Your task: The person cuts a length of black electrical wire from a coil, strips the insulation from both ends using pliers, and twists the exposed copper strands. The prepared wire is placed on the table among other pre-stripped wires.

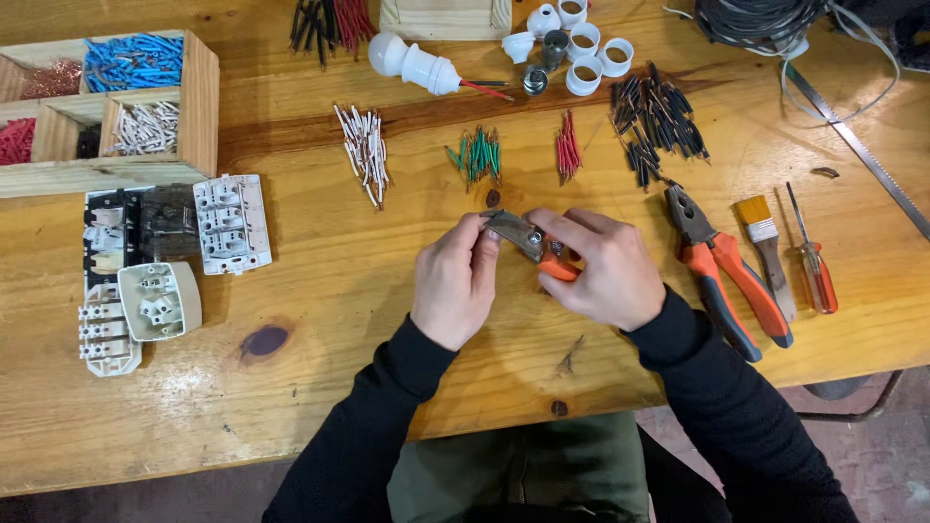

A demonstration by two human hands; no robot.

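Observation:
My right hand (pixel 605 266) grips a small wire stripper (pixel 533 242) with orange handles and grey metal jaws, held over the middle of the wooden table (pixel 320 378). My left hand (pixel 455 281) has its fingertips pinched at the tool's jaw end, on the left. Whether a wire piece sits between those fingers is hidden. Just beyond the hands lie small heaps of cut wire: white pieces (pixel 365 150), green pieces (pixel 475 155), red pieces (pixel 569 147) and black pieces (pixel 657 121).
Orange-handled pliers (pixel 727 271), a small brush (pixel 765 247) and a screwdriver (pixel 812 261) lie to the right. A wooden compartment box (pixel 199 107) with wire bits and white socket parts (pixel 165 257) sit left. A white lamp holder (pixel 417 63), white rings (pixel 586 58) and a cable coil (pixel 765 19) are at the back.

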